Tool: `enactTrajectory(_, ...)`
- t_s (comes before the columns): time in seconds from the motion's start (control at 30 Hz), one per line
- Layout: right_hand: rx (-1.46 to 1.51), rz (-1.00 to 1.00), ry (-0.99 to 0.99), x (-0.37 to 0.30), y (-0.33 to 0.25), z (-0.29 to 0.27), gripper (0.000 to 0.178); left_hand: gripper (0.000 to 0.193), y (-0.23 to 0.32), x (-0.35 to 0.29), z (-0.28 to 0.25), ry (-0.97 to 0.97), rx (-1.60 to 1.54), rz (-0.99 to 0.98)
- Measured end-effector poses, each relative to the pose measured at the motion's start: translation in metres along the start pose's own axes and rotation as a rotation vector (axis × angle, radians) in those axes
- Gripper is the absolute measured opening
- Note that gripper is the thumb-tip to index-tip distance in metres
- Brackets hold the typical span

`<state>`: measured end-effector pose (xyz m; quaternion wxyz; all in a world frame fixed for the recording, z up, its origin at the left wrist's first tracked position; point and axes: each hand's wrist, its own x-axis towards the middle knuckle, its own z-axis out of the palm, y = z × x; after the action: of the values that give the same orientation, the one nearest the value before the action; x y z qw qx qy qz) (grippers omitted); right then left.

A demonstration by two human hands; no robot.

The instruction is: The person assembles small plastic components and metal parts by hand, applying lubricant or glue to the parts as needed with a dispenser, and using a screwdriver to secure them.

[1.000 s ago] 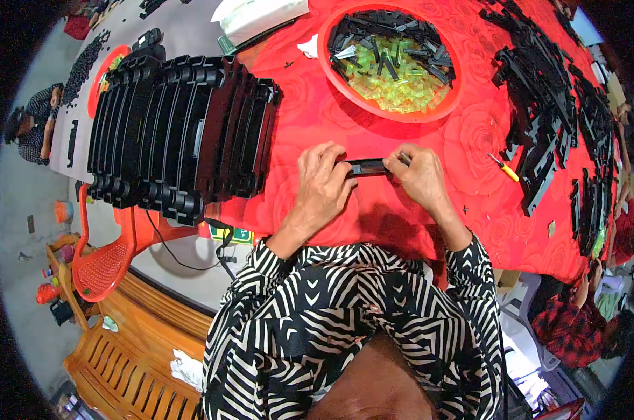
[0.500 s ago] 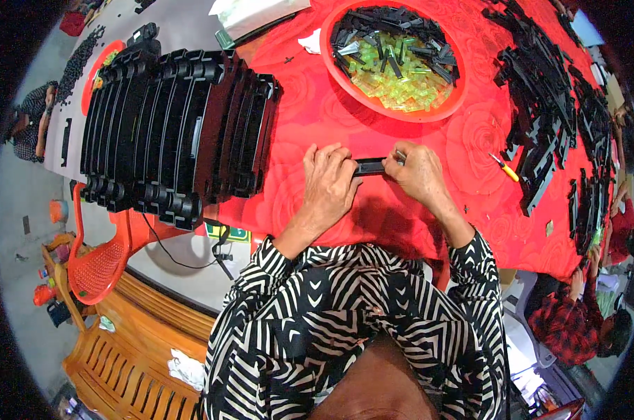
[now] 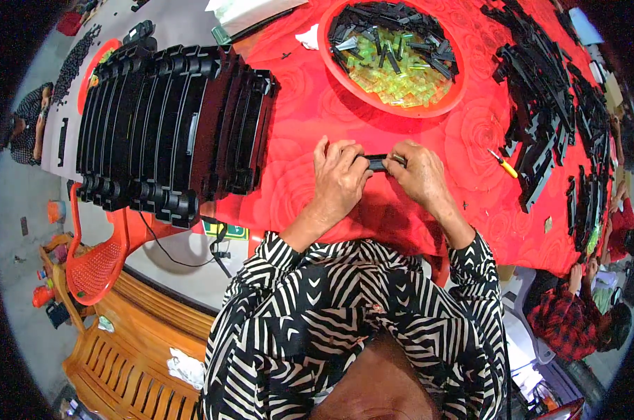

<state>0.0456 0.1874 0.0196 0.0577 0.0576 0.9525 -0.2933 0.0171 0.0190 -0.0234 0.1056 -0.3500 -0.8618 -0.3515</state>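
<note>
Between my two hands is a short black plastic strip point(image 3: 377, 162), held level over the red tablecloth. My left hand point(image 3: 339, 176) is closed around its left end, thumb and fingers pinching it. My right hand point(image 3: 420, 172) grips the other end, with a small, shiny piece at its fingertips that is too small to name. Beyond my hands stands a red basin point(image 3: 394, 108) of black plastic parts and translucent yellow-green pieces. Left of my hands, long black plastic parts point(image 3: 170, 133) are stacked in a row.
A yellow-handled screwdriver point(image 3: 504, 164) lies to the right. Farther right is a heap of long black parts point(image 3: 541, 105). A white box point(image 3: 254, 17) stands at the back. A red plastic chair point(image 3: 100, 266) and wooden bench point(image 3: 135, 343) are at left; other people sit around the table.
My left hand has slid right along the black strip, closer to my right hand, so less of the strip shows. The right hand has hardly moved.
</note>
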Motion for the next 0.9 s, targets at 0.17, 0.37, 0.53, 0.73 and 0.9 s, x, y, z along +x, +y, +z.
enactTrajectory(0.17, 0.017, -0.089, 0.147, -0.017, -0.004, 0.0, 0.009, 0.016, 0.004, -0.001, -0.002, -0.014, 0.084, 0.057)
enactTrajectory(0.37, 0.059, -0.242, 0.256, -0.037, 0.0, 0.012, 0.013, 0.016, 0.003, -0.007, 0.005, -0.001, 0.087, 0.072)
enactTrajectory(0.53, -0.032, -0.241, 0.271, -0.036, 0.012, 0.024, 0.013, 0.017, 0.005, -0.001, 0.005, -0.009, 0.029, 0.072)
enactTrajectory(0.73, -0.098, -0.281, 0.254, -0.039, 0.015, 0.028, 0.021, 0.02, 0.008, -0.002, 0.003, -0.023, 0.036, 0.068)
enactTrajectory(0.9, -0.076, -0.266, 0.196, -0.043, 0.012, 0.025, 0.019, 0.022, 0.01, -0.005, 0.011, -0.02, 0.11, 0.119)
